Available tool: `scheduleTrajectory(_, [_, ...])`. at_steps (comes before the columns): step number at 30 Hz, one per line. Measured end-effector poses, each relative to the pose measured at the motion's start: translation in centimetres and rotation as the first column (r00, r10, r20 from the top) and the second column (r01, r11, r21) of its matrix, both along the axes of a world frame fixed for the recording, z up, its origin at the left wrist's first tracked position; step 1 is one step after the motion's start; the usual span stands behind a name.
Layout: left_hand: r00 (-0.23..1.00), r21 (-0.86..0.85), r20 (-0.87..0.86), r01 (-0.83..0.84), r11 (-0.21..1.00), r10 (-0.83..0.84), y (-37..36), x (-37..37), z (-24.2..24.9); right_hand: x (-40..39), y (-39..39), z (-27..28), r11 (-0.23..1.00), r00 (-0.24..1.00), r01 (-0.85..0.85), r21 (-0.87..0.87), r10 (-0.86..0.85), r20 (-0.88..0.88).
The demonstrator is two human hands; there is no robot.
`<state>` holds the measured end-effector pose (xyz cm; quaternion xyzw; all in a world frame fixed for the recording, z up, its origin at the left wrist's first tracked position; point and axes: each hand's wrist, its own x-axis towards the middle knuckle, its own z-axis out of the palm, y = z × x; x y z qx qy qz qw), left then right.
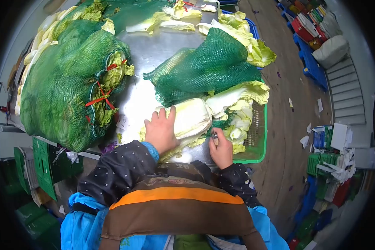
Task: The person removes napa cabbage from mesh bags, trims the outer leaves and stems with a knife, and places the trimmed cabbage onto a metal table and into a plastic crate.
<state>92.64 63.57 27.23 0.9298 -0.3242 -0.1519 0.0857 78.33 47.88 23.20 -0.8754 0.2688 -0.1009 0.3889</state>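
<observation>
A trimmed napa cabbage (191, 118) lies on its side on the metal table, its cut base toward the right. My left hand (161, 130) grips it from above, fingers spread over its left part. Close to the base, my right hand (221, 149) is closed around a small knife (214, 135); only a bit of handle and metal shows, and the blade is hidden. Loose outer leaves (239, 121) lie just right of the cabbage, in and over a green crate (260, 143). Behind it rests a crumpled green mesh bag (208, 62).
A full green mesh sack of cabbages (71, 83), tied with red strips, stands at the left. More leaves (248, 37) hang over a blue crate (252, 27) at the back right. Scraps litter the brown floor (279, 125); crates line the right wall.
</observation>
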Motion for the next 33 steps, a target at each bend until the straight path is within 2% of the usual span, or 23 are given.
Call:
scheduleTrajectory(2, [1.000,0.012,-0.007,0.002,1.000,-0.002,0.0,0.3,0.0,0.8,-0.4,0.5,1.000,0.999,-0.017,0.005,0.017,-0.033])
scheduleTrajectory(6, [1.000,0.017,-0.016,0.014,1.000,-0.014,-0.1,0.6,0.0,1.3,-1.1,0.1,0.998,0.998,-0.058,-0.009,0.058,0.026])
scheduleTrajectory(12, [0.999,0.025,0.017,0.036,0.999,-0.036,-0.4,0.9,-0.2,2.3,-1.4,-0.5,0.990,0.983,-0.141,-0.007,0.139,-0.117])
scheduleTrajectory(14, [0.998,0.036,0.017,0.057,0.998,-0.058,-0.2,0.2,-0.4,2.6,-1.7,-0.7,0.981,0.948,-0.192,-0.020,0.180,-0.264])
scheduleTrajectory(15, [0.998,0.018,0.040,0.057,0.998,-0.058,-0.2,-0.1,-0.3,2.6,-1.7,-0.7,0.984,0.947,-0.180,-0.012,0.170,-0.274])
scheduleTrajectory(19, [0.994,-0.053,0.074,0.080,0.995,-0.076,0.1,-0.2,-0.4,2.6,-2.6,0.5,0.950,0.894,-0.311,0.040,0.306,-0.326])
scheduleTrajectory(22, [0.992,-0.024,0.117,0.060,0.998,-0.057,-0.5,-0.7,-0.7,3.0,-2.7,-1.3,0.970,0.890,-0.243,0.021,0.232,-0.392])
scheduleTrajectory(23, [0.989,-0.020,0.135,0.068,0.997,-0.065,-0.4,-0.5,-1.0,3.5,-3.3,-2.8,0.969,0.857,-0.245,0.020,0.226,-0.462])
scheduleTrajectory(24, [0.986,-0.019,0.152,0.068,0.997,-0.065,-0.2,-0.2,-1.1,3.2,-3.5,-3.6,0.969,0.865,-0.246,0.015,0.226,-0.447])
scheduleTrajectory(26, [0.996,-0.037,0.050,0.074,0.997,-0.072,0.0,0.9,-1.2,3.4,-4.4,-4.7,0.942,0.822,-0.335,-0.021,0.281,-0.495])
scheduleTrajectory(28, [0.998,-0.072,0.027,0.061,0.996,-0.059,0.7,1.7,-1.0,3.5,-4.2,-4.5,0.957,0.835,-0.289,-0.026,0.239,-0.496])
scheduleTrajectory(30, [0.981,-0.298,-0.139,0.090,0.950,-0.137,2.7,3.9,-1.1,3.2,-4.6,-5.7,0.952,0.860,-0.300,-0.064,0.241,-0.450])
scheduleTrajectory(31, [0.976,-0.411,-0.105,0.132,0.902,-0.191,4.2,4.4,-2.0,3.3,-4.8,-5.6,0.950,0.864,-0.307,-0.054,0.255,-0.434])
scheduleTrajectory(32, [0.964,-0.482,-0.146,0.126,0.867,-0.222,5.5,4.7,-1.9,3.2,-5.2,-5.9,0.951,0.910,-0.307,-0.037,0.282,-0.303])
scheduleTrajectory(33, [0.958,-0.551,-0.158,0.116,0.827,-0.239,7.1,4.8,-2.5,3.8,-5.2,-3.9,0.967,0.885,-0.202,0.153,0.248,-0.395])
